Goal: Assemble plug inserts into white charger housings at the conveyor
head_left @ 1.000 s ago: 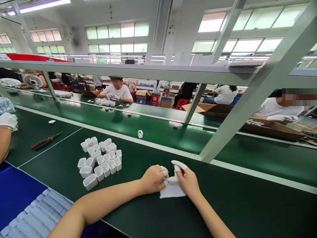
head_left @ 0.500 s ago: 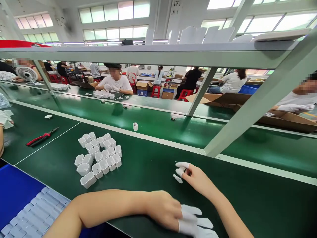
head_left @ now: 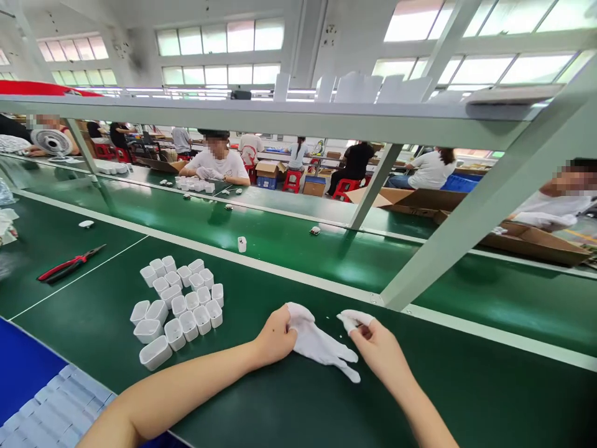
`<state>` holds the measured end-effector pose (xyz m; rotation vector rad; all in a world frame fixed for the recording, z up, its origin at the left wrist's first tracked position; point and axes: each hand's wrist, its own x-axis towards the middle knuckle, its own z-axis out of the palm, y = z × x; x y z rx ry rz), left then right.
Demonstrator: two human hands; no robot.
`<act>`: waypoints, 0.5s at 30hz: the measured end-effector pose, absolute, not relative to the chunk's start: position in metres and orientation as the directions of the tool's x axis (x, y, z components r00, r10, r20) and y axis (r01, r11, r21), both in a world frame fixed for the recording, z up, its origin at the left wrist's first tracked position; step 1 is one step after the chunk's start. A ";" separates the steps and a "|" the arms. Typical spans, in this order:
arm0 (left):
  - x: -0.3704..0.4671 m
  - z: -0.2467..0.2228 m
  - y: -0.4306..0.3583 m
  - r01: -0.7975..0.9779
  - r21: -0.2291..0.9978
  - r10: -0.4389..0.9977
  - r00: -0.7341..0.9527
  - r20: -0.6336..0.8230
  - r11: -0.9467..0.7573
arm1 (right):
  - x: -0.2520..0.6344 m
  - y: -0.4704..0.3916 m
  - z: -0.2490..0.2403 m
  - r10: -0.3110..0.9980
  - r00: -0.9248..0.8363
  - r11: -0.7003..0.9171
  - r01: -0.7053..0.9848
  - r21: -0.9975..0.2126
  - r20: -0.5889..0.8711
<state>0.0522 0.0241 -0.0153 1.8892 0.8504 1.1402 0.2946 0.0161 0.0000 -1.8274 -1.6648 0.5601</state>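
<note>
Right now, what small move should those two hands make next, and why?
Probably the right hand should reach over and grip the loose end of the white glove. The left hand holds only the other end, the glove's fingers stick out unheld toward the right hand's side, and that hand is close by without gripping it.

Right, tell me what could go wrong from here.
The left forearm passes close in front of the nearest white cups, so it might knock them. The white glove gripped by the left hand could pick up the small white specks on the green table.
</note>
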 end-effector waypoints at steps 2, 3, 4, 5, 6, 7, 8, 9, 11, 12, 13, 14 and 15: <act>0.056 -0.015 0.017 0.036 0.755 0.656 0.524 0.543 -0.654 | 0.292 0.017 -0.005 0.994 0.036 0.041 0.750 -0.661 0.104; 0.060 -0.017 0.011 -0.028 0.704 0.562 0.581 0.589 -0.709 | 0.290 0.018 -0.006 0.994 -0.007 0.080 0.746 -0.661 0.113; 0.064 -0.019 0.005 -0.089 0.660 0.476 0.621 0.622 -0.746 | 0.288 0.017 -0.006 0.991 -0.037 0.112 0.740 -0.663 0.126; 0.069 -0.022 -0.001 -0.132 0.619 0.414 0.635 0.652 -0.774 | 0.285 0.016 -0.004 0.988 -0.050 0.135 0.736 -0.663 0.145; 0.073 -0.025 -0.006 -0.164 0.567 0.352 0.636 0.686 -0.808 | 0.283 0.014 -0.001 0.983 -0.044 0.151 0.738 -0.658 0.177; 0.077 -0.028 -0.010 -0.203 0.495 0.276 0.627 0.728 -0.845 | 0.280 0.011 0.003 0.978 -0.038 0.166 0.734 -0.658 0.205; 0.079 -0.029 -0.012 -0.223 0.433 0.223 0.607 0.763 -0.873 | 0.277 0.008 0.007 0.978 -0.057 0.183 0.707 -0.684 0.202; 0.080 -0.029 -0.013 -0.223 0.389 0.197 0.584 0.787 -0.894 | 0.274 0.004 0.012 0.981 -0.117 0.192 0.643 -0.742 0.153; 0.078 -0.026 -0.011 -0.175 0.375 0.234 0.528 0.816 -0.910 | 0.269 -0.004 0.020 0.949 -0.315 0.130 0.467 -0.875 -0.027; 0.075 -0.024 -0.009 -0.144 0.395 0.276 0.504 0.818 -0.907 | 0.268 -0.008 0.023 0.906 -0.409 0.067 0.399 -0.914 -0.112; 0.073 -0.022 -0.008 -0.126 0.418 0.311 0.486 0.817 -0.900 | 0.268 -0.011 0.025 0.861 -0.475 0.003 0.364 -0.931 -0.183; 0.070 -0.020 -0.007 -0.122 0.434 0.333 0.470 0.818 -0.893 | 0.269 -0.012 0.026 0.833 -0.503 -0.040 0.361 -0.932 -0.231; 0.068 -0.019 -0.006 -0.128 0.443 0.342 0.461 0.819 -0.887 | 0.271 -0.013 0.026 0.824 -0.505 -0.067 0.362 -0.930 -0.255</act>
